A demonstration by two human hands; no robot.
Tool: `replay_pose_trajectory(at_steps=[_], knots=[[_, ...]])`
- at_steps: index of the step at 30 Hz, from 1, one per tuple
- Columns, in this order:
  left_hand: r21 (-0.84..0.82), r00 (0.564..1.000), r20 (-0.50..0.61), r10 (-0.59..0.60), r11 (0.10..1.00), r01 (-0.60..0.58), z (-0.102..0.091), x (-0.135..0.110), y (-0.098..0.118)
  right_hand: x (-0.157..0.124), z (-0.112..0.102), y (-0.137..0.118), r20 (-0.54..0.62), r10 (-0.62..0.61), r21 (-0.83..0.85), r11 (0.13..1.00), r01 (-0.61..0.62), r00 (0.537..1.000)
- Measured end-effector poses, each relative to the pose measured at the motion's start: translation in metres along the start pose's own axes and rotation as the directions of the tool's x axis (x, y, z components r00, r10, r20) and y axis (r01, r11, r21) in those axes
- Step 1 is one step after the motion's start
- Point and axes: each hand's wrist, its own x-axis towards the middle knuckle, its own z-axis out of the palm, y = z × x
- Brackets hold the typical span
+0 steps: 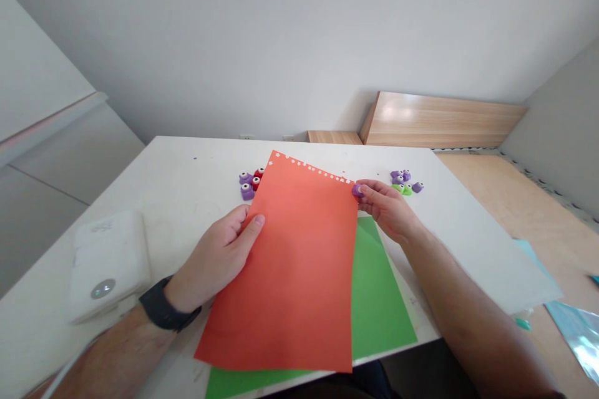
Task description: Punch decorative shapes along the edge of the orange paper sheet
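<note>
An orange sheet of paper [299, 262] is held tilted above the white table, with a row of small punched shapes along its top edge. My left hand [229, 243] grips its left edge, thumb on the front face. At the top right corner my right hand [386, 206] pinches a small purple craft punch [358, 190], which sits at the sheet's edge. Beneath the orange paper lies a green sheet [379, 293], mostly covered by it. Purple and red punches [247, 190] stand behind the orange sheet's left edge, partly hidden.
Several purple and green punches [406, 189] are grouped at the right of the white table [187, 199]. A white box-shaped device [110, 262] with a cable is at the left. Right of the table are a wooden bed frame [440, 118] and shiny plastic packaging [575, 330].
</note>
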Motion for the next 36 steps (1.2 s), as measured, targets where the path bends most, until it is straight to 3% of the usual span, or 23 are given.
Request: replay_pose_trajectory(at_steps=[20, 32, 36], knots=[[0.013, 1.000, 0.007, 0.007, 1.000, -0.008, 0.0001, -0.0022, 0.0067, 0.0000, 0.0019, -0.0003, 0.011, 0.012, -0.006, 1.000, -0.012, 1.000], [0.009, 1.000, 0.015, 0.021, 1.000, -0.021, -0.0001, -0.0028, 0.0077, 0.0005, 0.0013, 0.0004, 0.080, 0.033, -0.027, 0.999, -0.031, 0.996], [0.024, 1.000, 0.007, 0.017, 1.000, -0.017, 0.0004, -0.0029, 0.0077, 0.0000, 0.0024, -0.0003, 0.045, 0.053, 0.005, 0.999, -0.054, 0.998]])
